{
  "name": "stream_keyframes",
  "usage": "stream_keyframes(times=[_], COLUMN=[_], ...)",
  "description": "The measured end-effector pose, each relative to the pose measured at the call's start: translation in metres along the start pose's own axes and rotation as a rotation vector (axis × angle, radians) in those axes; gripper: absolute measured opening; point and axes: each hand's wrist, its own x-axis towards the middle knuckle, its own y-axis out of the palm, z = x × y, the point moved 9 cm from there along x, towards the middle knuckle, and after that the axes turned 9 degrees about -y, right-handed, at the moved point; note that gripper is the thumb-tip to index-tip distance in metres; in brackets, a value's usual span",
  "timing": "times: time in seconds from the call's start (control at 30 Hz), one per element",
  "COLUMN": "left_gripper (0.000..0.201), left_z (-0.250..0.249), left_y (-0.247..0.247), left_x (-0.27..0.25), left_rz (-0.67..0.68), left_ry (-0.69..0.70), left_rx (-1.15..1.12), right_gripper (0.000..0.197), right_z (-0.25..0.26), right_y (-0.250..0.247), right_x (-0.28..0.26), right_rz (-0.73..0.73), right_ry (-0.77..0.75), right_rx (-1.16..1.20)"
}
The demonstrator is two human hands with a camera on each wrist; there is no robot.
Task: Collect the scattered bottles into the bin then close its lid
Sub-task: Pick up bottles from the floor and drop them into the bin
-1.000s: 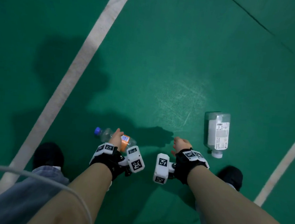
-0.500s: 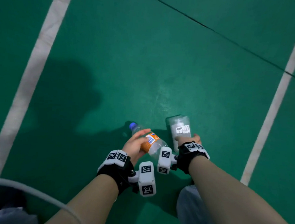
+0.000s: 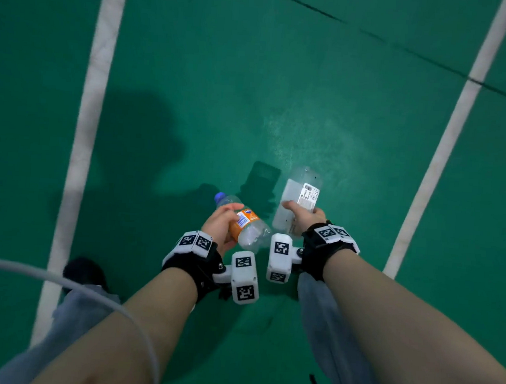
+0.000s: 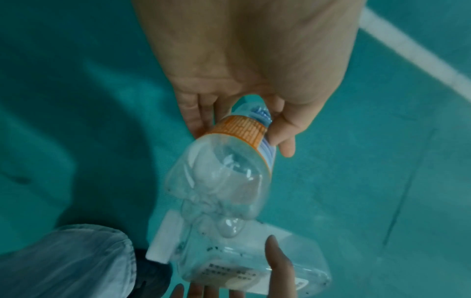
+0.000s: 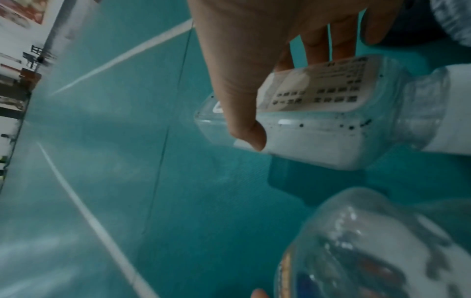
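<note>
My left hand [image 3: 222,224] grips a clear round bottle [image 3: 247,226] with an orange label and a blue cap, held above the floor; the left wrist view shows the same bottle [image 4: 224,173] with fingers [image 4: 201,117] and thumb around its label. My right hand [image 3: 302,217] grips a clear square bottle [image 3: 301,195] with a white label, its far end pointing away from me. In the right wrist view the thumb [image 5: 244,113] lies across the square bottle [image 5: 318,129], fingers behind it. The two bottles are close together. No bin is in view.
The floor is green court surface [image 3: 254,86] with white lines at left [image 3: 92,103] and right [image 3: 442,152] and a dark seam at top right. My legs and a dark shoe [image 3: 83,271] are below the hands. A grey cable [image 3: 86,291] crosses the lower left.
A second ago the square bottle lay on the floor and my right hand held nothing. Both bottles are now lifted off the floor in my hands, and the view has shifted.
</note>
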Motion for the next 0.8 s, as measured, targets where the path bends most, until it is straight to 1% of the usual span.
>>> stream_keyframes(times=[0.1,0.17,0.23,0.33,0.37,0.43,0.47,0.57,0.6,0.63,0.73,0.8], left_gripper=[0.033,0.03,0.025,0.022,0.023,0.025,0.028,0.035,0.034,0.03,0.026,0.025], left_z=[-0.029,-0.061,-0.096,-0.136,-0.148,-0.172,-0.184,-0.21,-0.217,-0.222,-0.225,-0.214], left_y=[-0.004,-0.008,-0.014,-0.03,-0.04,-0.067,-0.084,-0.159,-0.19,-0.223,-0.311,-0.382], left_x=[-0.094,-0.168,-0.247,-0.365,-0.401,-0.471,-0.506,-0.604,-0.635,-0.665,-0.744,-0.801], left_rz=[-0.016,-0.018,-0.006,0.048,0.062,0.082,0.083,0.016,-0.008,-0.032,-0.062,-0.103], left_ry=[0.077,0.184,0.302,0.442,0.486,0.584,0.636,0.789,0.837,0.876,0.981,1.062], left_rx=[-0.01,-0.031,-0.057,-0.121,-0.175,-0.255,-0.255,-0.24,-0.236,-0.229,-0.226,-0.244], right_gripper=[0.102,0.099,0.09,0.062,0.062,0.079,0.088,0.102,0.1,0.094,0.081,0.071], right_z=[0.039,0.078,0.126,0.199,0.222,0.264,0.282,0.332,0.346,0.357,0.391,0.404], right_y=[-0.027,-0.043,-0.058,-0.074,-0.075,-0.067,-0.059,-0.021,-0.007,0.006,0.049,0.104], right_x=[-0.093,-0.163,-0.236,-0.357,-0.398,-0.471,-0.502,-0.601,-0.641,-0.683,-0.783,-0.852], right_rz=[0.052,0.126,0.19,0.255,0.275,0.326,0.343,0.426,0.445,0.459,0.464,0.527], right_ry=[-0.051,-0.115,-0.217,-0.377,-0.433,-0.525,-0.563,-0.685,-0.725,-0.771,-0.914,-1.001], right_rx=[0.019,-0.011,-0.03,-0.108,-0.126,-0.157,-0.151,-0.184,-0.19,-0.187,-0.185,-0.204])
